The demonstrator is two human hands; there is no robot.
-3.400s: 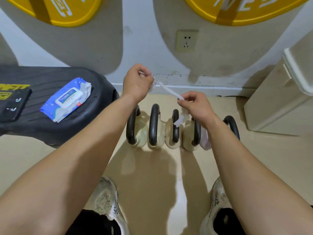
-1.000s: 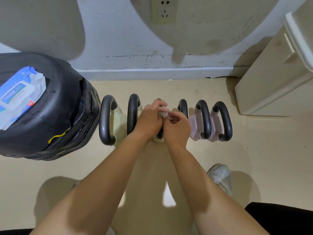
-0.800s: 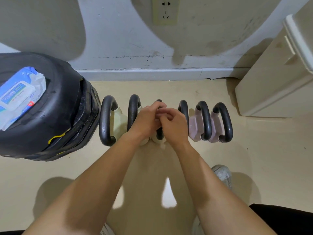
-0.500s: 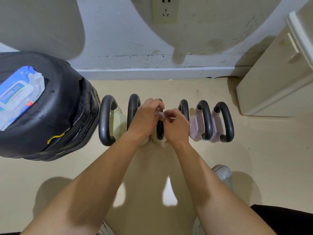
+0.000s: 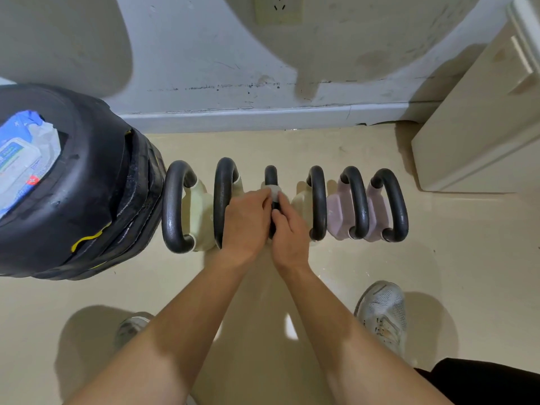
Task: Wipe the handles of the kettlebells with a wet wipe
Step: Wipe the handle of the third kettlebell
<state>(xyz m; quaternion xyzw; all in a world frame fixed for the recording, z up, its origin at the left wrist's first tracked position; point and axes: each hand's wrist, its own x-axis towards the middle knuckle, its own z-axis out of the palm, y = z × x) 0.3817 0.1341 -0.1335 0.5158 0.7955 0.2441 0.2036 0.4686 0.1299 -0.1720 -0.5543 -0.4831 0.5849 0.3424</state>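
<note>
While curled, hands (image 5: 245, 220) (image 5: 290, 229) round wipe (image 5: 274, 190) & handle (image 5: 270, 176)

This looks to me like a gym corner. Six kettlebells (image 5: 318, 206) stand in a row on the cream floor (image 5: 453, 273) across the middle of the frame. A black padded block (image 5: 87, 176) with yellow marks sits at the left, and a scuffed painted wall (image 5: 204, 54) with a socket (image 5: 277, 8) runs along the top.

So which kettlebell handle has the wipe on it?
The third handle from the left: the left hand and right hand hold the wet wipe round it. The other five are bare.
</note>
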